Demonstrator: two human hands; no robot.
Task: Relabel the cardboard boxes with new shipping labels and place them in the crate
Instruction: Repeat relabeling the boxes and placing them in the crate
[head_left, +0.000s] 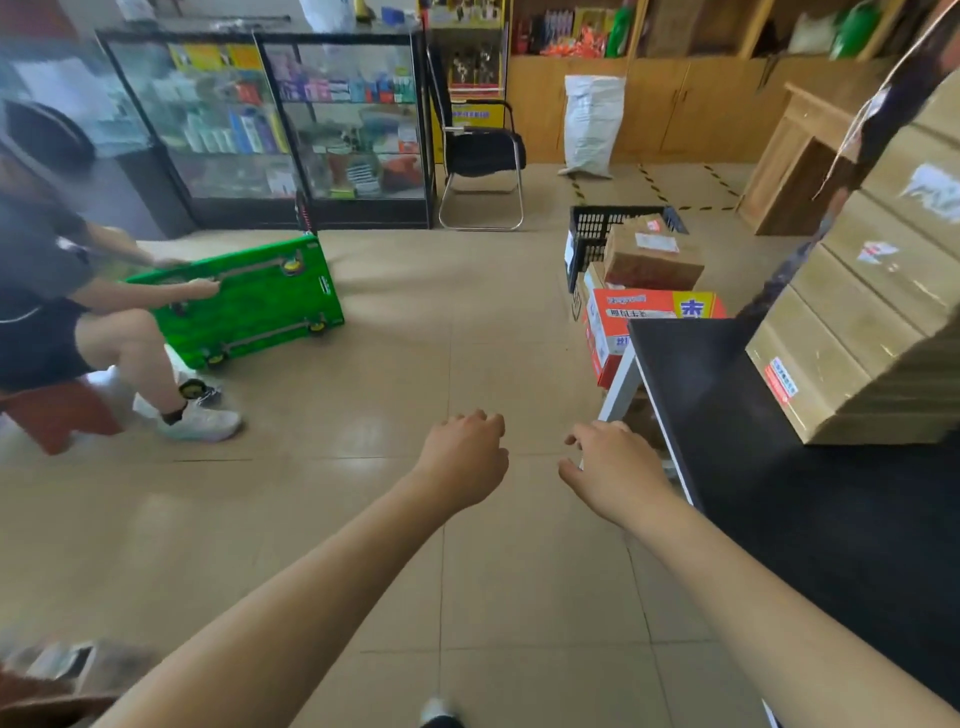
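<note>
My left hand and my right hand reach out over the tiled floor, both empty with loosely curled fingers. Ahead on the right stands a black slatted crate. A brown cardboard box with a white label on top leans at the crate, resting on an orange and white printed carton. A stack of several large cardboard boxes with label scraps sits on the black table at my right. My right hand hovers near the table's white front corner.
A seated person at the left holds an upturned green trolley. A glass display cabinet, a black chair and a white sack line the back. A wooden counter stands far right.
</note>
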